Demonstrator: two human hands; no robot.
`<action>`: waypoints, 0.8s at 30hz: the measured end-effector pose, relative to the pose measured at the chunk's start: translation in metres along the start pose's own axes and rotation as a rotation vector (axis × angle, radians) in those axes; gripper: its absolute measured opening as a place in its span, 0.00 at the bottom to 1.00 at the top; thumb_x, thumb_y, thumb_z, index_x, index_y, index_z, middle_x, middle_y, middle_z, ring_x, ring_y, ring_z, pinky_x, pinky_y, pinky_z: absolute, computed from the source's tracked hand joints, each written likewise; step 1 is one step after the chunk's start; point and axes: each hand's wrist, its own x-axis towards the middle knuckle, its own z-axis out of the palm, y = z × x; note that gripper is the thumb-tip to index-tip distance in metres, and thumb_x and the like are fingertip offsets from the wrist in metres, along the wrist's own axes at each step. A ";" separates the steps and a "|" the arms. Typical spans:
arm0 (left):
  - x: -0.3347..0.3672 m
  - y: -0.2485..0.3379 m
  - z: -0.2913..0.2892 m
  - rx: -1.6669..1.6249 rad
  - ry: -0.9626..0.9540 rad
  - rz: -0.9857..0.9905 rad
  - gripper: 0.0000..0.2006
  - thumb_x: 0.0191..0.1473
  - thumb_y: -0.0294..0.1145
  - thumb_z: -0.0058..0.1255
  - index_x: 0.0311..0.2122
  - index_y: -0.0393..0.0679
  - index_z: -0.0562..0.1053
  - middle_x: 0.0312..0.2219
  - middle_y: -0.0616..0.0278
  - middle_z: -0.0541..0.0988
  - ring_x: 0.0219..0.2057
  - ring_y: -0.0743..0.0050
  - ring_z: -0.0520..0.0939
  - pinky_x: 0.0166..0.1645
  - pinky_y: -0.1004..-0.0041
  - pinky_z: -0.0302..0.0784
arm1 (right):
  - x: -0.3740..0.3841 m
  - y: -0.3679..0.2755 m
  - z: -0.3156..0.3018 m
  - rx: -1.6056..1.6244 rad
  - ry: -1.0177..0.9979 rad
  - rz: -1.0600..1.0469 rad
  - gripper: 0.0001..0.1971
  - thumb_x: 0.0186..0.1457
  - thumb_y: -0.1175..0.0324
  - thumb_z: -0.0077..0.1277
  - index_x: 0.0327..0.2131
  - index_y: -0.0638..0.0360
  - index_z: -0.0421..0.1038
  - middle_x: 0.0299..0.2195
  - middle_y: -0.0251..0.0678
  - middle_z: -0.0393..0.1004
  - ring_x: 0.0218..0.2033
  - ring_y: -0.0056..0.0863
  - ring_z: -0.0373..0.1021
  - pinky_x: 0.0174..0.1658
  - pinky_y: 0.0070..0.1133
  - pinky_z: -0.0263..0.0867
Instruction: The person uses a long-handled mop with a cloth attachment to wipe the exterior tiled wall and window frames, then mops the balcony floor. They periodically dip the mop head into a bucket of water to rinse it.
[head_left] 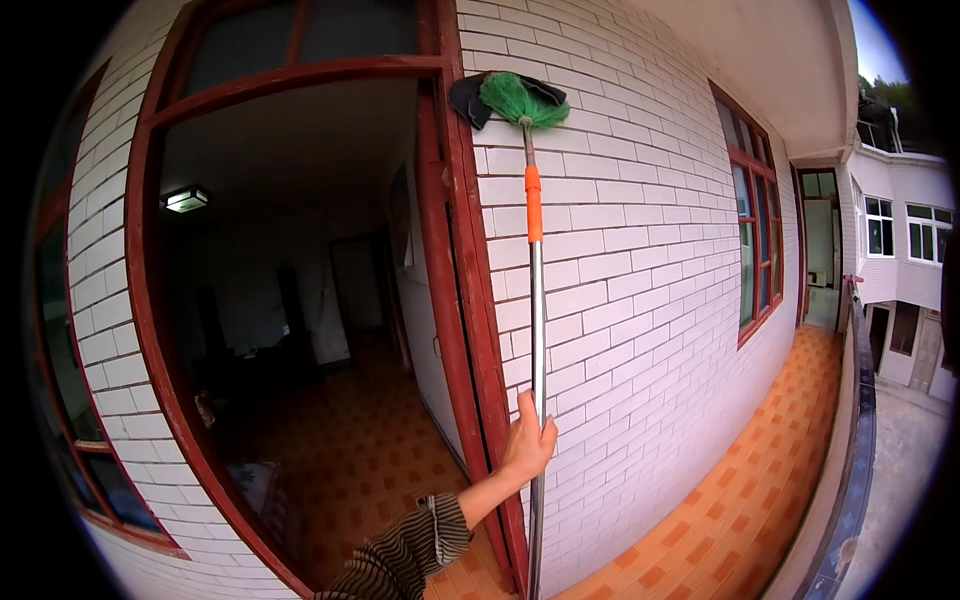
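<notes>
My left hand [527,447] is closed around the silver pole of a long-handled broom [538,320]. The pole stands nearly upright, with an orange sleeve [534,205] near its upper end. At the top, the green bristles [520,100] are raised against the white tiled wall [610,230], beside the upper corner of the door frame. A dark cloth [470,98] sticks out on both sides of the bristles. The pole's lower end runs out at the bottom edge. My right hand is out of sight.
A red wooden door frame [465,250] surrounds a dim room with a lit ceiling lamp [186,200]. To the right, a red-framed window [755,210] is set in the wall. An orange tiled walkway [740,480] runs along a dark-topped railing [850,470], with a courtyard beyond.
</notes>
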 end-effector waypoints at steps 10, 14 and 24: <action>-0.047 -0.006 0.020 -0.086 -0.022 -0.027 0.20 0.56 0.26 0.42 0.51 0.36 0.52 0.16 0.49 0.71 0.18 0.48 0.76 0.24 0.58 0.69 | -0.064 0.089 -0.014 -0.114 -0.150 0.297 0.11 0.57 0.62 0.54 0.30 0.58 0.66 0.19 0.29 0.63 0.20 0.19 0.57 0.22 0.22 0.56; 0.080 0.053 -0.025 -0.067 0.063 0.042 0.19 0.56 0.27 0.43 0.51 0.40 0.53 0.20 0.56 0.71 0.14 0.67 0.74 0.19 0.67 0.71 | 0.043 -0.091 -0.013 0.056 0.081 -0.053 0.11 0.55 0.65 0.55 0.27 0.58 0.65 0.16 0.28 0.62 0.14 0.22 0.52 0.18 0.27 0.54; -0.052 -0.025 0.009 -0.138 -0.060 -0.147 0.18 0.56 0.26 0.43 0.52 0.40 0.58 0.20 0.58 0.71 0.14 0.72 0.73 0.19 0.70 0.70 | 0.007 -0.009 0.010 0.034 0.030 0.002 0.10 0.57 0.67 0.52 0.36 0.60 0.63 0.19 0.30 0.66 0.13 0.24 0.58 0.20 0.27 0.62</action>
